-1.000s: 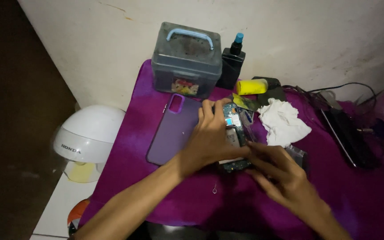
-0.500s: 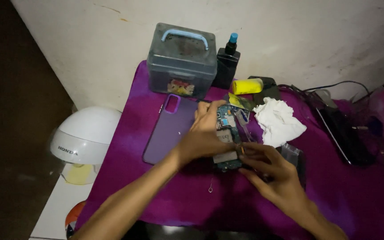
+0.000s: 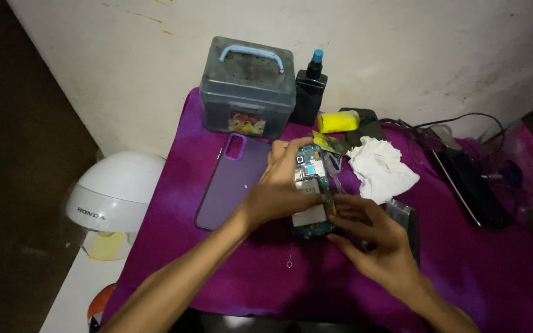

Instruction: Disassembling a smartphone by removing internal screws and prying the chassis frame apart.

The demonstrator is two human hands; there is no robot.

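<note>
An opened phone (image 3: pixel 311 196) with its circuit board showing lies on the purple cloth (image 3: pixel 217 259). My left hand (image 3: pixel 279 191) grips its left side and top, thumb across the board. My right hand (image 3: pixel 371 237) rests at the phone's lower right corner, fingertips pinched on its edge; whether they hold a small tool I cannot tell. A translucent purple phone case (image 3: pixel 231 182) lies flat just left of my left hand. A small metal pin (image 3: pixel 290 261) lies on the cloth below the phone.
A grey lidded box with a blue handle (image 3: pixel 247 86) stands at the back by the wall, a black bottle with a blue cap (image 3: pixel 309 92) beside it. A yellow roll (image 3: pixel 338 121), crumpled white tissue (image 3: pixel 379 168), a dark device with cables (image 3: pixel 470 185) lie right. A white helmet (image 3: pixel 115 197) sits left.
Both hands and the phone have stayed in about the same place; the camera view shifted slightly. My left hand's fingers have settled lower over the board.
</note>
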